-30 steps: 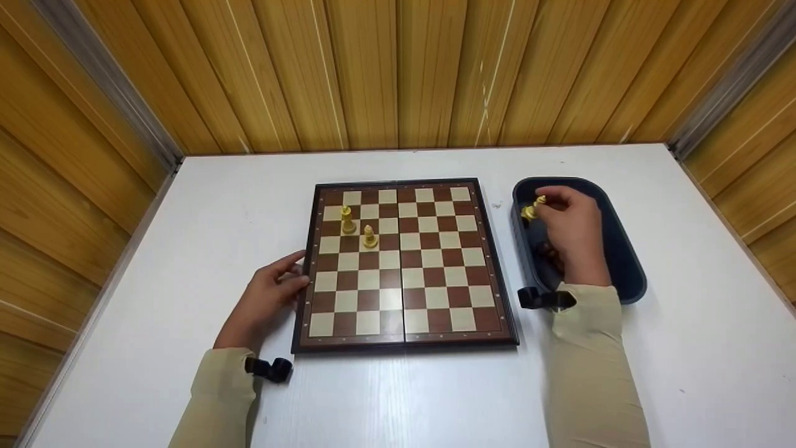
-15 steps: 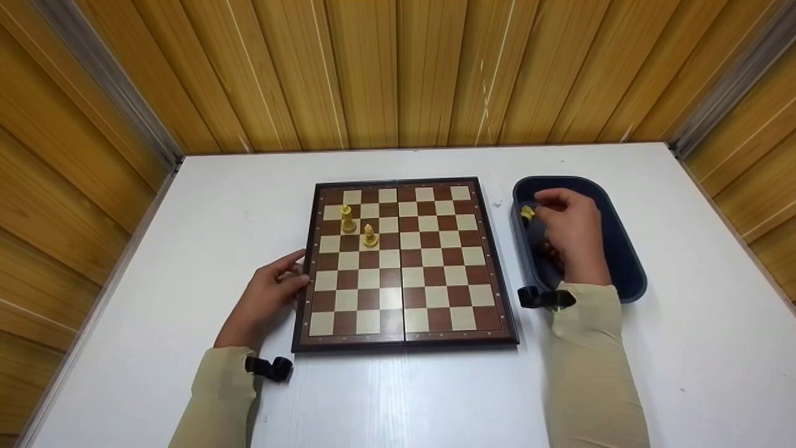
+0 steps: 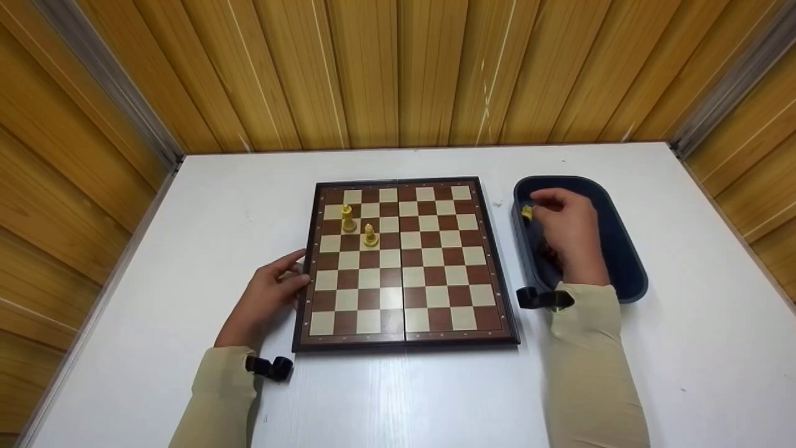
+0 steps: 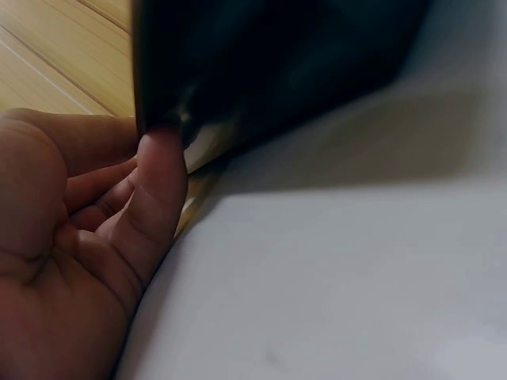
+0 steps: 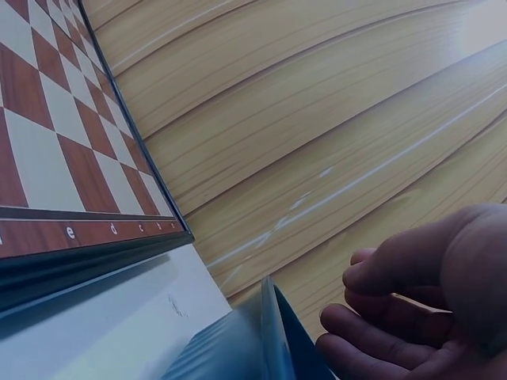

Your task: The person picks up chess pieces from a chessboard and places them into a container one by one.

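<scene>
My left hand (image 3: 270, 292) rests against the left edge of a folding chessboard (image 3: 421, 274), thumb and index finger touching its side. Two cream chess pieces stand on the board, a taller piece (image 3: 348, 219) with a crown-like top and a shorter bishop-like piece (image 3: 370, 236). My right hand (image 3: 569, 230) hovers inside a dark blue tray (image 3: 631, 274); its fingers are loosely bent, and no piece shows between them. Just beside its thumb lies a yellowish chess piece (image 3: 527, 214) in the tray. Reddish-brown pieces (image 3: 548, 252) are partly hidden under the hand.
The board and tray stand on a white table (image 3: 385, 398), the tray right of the board with a narrow strip of tabletop between. Wood-panelled walls (image 3: 429, 74) rise behind and at both sides. Black bands (image 3: 270, 368) circle both wrists.
A yellowish piece showed between my right thumb and index finger one second ago; now none shows there. The right hand has barely shifted, and the left hand has kept its place.
</scene>
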`<action>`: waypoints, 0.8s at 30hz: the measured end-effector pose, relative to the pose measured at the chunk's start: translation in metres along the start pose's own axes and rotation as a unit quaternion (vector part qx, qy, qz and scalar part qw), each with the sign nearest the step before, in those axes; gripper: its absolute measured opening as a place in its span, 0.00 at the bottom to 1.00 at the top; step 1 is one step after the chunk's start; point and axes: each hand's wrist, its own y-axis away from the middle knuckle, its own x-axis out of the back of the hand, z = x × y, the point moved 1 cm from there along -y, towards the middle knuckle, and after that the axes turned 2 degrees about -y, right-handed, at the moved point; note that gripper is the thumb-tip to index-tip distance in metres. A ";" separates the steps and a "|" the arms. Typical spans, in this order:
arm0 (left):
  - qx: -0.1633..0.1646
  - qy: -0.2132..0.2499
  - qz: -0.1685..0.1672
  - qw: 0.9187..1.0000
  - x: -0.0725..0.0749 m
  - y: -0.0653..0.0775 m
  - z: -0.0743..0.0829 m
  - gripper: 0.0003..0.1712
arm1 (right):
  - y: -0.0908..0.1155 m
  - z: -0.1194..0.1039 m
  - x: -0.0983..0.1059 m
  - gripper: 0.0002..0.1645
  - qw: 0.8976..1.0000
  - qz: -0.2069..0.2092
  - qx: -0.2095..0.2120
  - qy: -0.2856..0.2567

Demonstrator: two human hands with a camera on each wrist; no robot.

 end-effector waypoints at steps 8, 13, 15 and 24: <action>-0.002 -0.008 -0.003 1.000 0.000 0.001 0.001 0.32 | 0.001 -0.004 -0.003 0.18 1.000 -0.015 0.000 0.012; -0.002 -0.007 -0.001 1.000 0.000 0.002 0.003 0.32 | 0.002 -0.006 -0.006 0.18 0.999 -0.020 0.014 0.021; 0.000 -0.005 -0.002 1.000 0.000 0.002 0.003 0.32 | 0.002 -0.007 -0.008 0.18 0.999 -0.019 0.020 0.023; -0.003 -0.009 0.005 1.000 0.000 0.001 0.002 0.32 | 0.004 -0.013 -0.020 0.19 0.998 -0.022 0.054 0.035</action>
